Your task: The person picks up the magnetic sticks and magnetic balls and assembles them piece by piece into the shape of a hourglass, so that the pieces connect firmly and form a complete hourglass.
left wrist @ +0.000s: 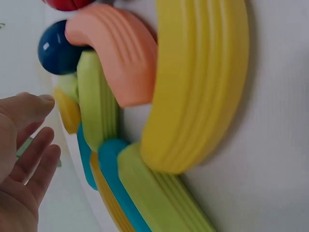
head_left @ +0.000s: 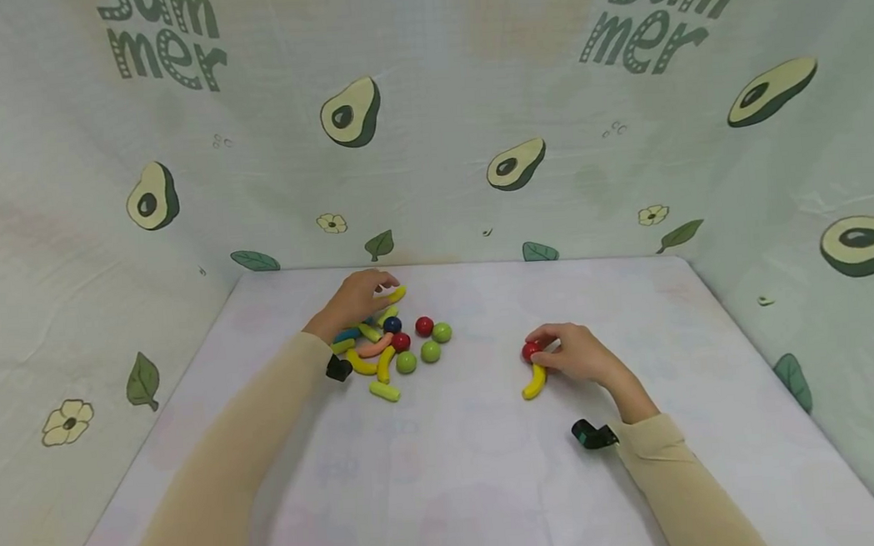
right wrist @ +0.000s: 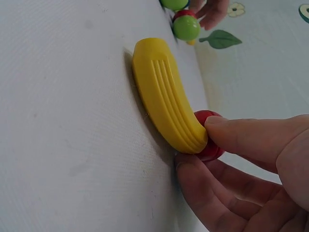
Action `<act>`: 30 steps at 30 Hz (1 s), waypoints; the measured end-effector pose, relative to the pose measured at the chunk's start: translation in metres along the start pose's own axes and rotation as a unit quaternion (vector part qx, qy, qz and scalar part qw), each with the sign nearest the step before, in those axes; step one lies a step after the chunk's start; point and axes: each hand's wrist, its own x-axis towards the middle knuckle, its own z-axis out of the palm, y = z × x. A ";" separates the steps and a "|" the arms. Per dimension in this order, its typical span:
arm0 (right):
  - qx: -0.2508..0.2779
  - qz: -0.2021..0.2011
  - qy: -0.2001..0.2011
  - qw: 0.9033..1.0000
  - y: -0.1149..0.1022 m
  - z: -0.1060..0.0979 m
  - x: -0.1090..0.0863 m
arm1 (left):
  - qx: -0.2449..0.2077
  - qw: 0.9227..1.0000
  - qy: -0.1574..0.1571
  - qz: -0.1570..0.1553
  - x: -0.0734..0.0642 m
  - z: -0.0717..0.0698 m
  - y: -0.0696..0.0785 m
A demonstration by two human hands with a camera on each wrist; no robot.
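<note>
My right hand (head_left: 573, 352) pinches a red ball (head_left: 530, 351) between thumb and fingers above the white tabletop. Against the ball and these fingertips lies one end of a yellow banana-shaped piece (right wrist: 164, 94), ridged and curved, which partly hides the ball in the right wrist view. At the pile's far side, my left hand (head_left: 357, 296) has its fingers spread apart. Its thumb tip is beside or touching a small yellow piece (left wrist: 67, 111); contact is unclear. Under that hand lie orange (left wrist: 116, 48), light green (left wrist: 96, 101) and blue (left wrist: 113, 154) curved pieces.
Around the pile sit a dark blue ball (head_left: 392, 325), a red ball (head_left: 424, 326) and green balls (head_left: 430, 352). A light green piece (head_left: 385, 390) lies at the pile's near side. A patterned cloth wall (head_left: 429, 140) rises behind the white tabletop (head_left: 449, 473).
</note>
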 end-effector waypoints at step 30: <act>0.005 -0.006 -0.017 1.000 0.005 -0.004 0.002 | 0.063 0.997 -0.043 0.009 0.025 0.010 -0.021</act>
